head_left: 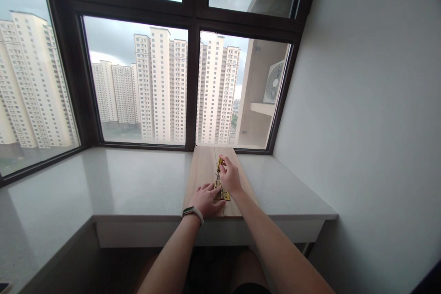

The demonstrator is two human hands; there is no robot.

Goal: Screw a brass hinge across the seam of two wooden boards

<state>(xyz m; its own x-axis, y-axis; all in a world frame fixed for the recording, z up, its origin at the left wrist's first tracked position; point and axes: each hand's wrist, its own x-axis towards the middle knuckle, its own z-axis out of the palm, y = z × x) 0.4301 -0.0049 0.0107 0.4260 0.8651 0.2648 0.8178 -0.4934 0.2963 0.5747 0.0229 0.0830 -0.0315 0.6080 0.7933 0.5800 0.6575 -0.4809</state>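
Note:
My right hand (230, 177) is closed around the yellow handle of a screwdriver (219, 164), held nearly upright. The shaft points down at a brass-coloured hinge (226, 195) on pale wooden boards (200, 170). My left hand (206, 200), with a watch (193, 212) on its wrist, holds the hinge down, thumb and fingers on either side of its middle. The fingers hide part of the hinge. Whether the screwdriver tip sits in a screw is too small to make out. A seam runs lengthwise between the two boards.
The boards lie across a grey-white windowsill counter (144, 179), from its front edge back to the window. Dark window frames (193, 78) rise behind it. A plain wall (361, 101) bounds the right side. My knees are below the counter's front edge.

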